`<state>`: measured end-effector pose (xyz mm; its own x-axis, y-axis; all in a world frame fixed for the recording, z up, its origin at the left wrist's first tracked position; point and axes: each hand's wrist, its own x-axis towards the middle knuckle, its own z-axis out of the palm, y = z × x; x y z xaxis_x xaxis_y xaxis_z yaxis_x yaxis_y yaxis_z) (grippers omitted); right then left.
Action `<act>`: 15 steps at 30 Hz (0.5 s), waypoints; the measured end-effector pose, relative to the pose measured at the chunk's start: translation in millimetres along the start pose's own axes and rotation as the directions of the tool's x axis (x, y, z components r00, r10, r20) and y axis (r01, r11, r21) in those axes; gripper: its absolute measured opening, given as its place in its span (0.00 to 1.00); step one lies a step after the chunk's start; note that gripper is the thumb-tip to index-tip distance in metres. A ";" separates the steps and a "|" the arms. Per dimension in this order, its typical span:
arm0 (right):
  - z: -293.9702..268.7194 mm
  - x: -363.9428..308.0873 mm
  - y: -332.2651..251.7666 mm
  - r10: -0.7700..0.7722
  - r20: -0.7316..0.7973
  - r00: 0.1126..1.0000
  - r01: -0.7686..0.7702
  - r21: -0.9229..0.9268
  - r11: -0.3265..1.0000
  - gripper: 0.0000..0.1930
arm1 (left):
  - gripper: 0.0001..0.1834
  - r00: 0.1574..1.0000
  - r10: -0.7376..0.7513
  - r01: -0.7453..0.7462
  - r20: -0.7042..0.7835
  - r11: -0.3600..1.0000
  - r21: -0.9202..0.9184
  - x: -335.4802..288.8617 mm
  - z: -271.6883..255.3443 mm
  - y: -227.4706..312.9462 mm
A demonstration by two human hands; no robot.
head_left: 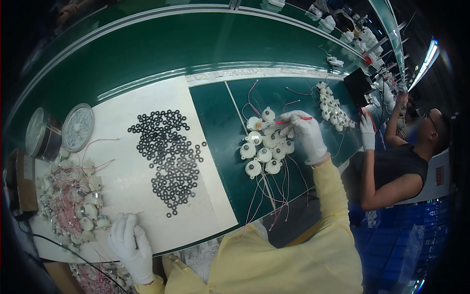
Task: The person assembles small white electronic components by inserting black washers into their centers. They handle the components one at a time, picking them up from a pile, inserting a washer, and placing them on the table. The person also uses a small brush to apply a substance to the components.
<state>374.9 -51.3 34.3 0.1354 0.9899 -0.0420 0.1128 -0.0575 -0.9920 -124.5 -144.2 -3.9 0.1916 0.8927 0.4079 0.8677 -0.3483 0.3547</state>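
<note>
My right hand (306, 134), in a white glove, is closed on a thin red-handled brush (299, 119). The brush lies nearly level over a cluster of round white motors (264, 155) with pink and white wires, at the cluster's far side. Most of these motors have a small dark centre facing up. My left hand (129, 245), also gloved, is low at the table's near edge with its fingers stretched out and nothing visible in them. Beside it on the left is a heap of similar white parts with tangled pink wires (71, 206).
Many small black rings (169, 152) lie spread on a white sheet (115, 181). A clear round tub (41, 134) and a round lid (78, 127) stand at the left. More white motors (334, 108) lie farther right. A co-worker (401, 166) sits at the right.
</note>
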 end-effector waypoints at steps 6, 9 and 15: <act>-2.9 -1.3 2.9 -0.003 -0.008 1.000 0.003 0.003 1.000 0.17 | 0.18 1.000 -0.004 0.004 -0.003 1.000 0.029 -0.5 -0.3 1.6; -3.9 -3.5 -2.2 -0.033 -0.024 0.999 0.033 -0.004 0.999 0.17 | 0.18 1.000 -0.011 0.011 -0.005 1.000 0.016 0.9 -1.4 3.3; -12.2 1.0 -11.4 -0.100 -0.138 0.985 0.096 -0.038 0.995 0.16 | 0.18 1.000 -0.009 0.010 -0.012 0.999 0.031 -1.2 0.6 0.6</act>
<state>385.7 -51.3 47.0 0.2576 0.9634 0.0744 0.1627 0.0327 -0.9861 -124.0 -145.3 -4.6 0.1781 0.8923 0.4148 0.8832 -0.3308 0.3325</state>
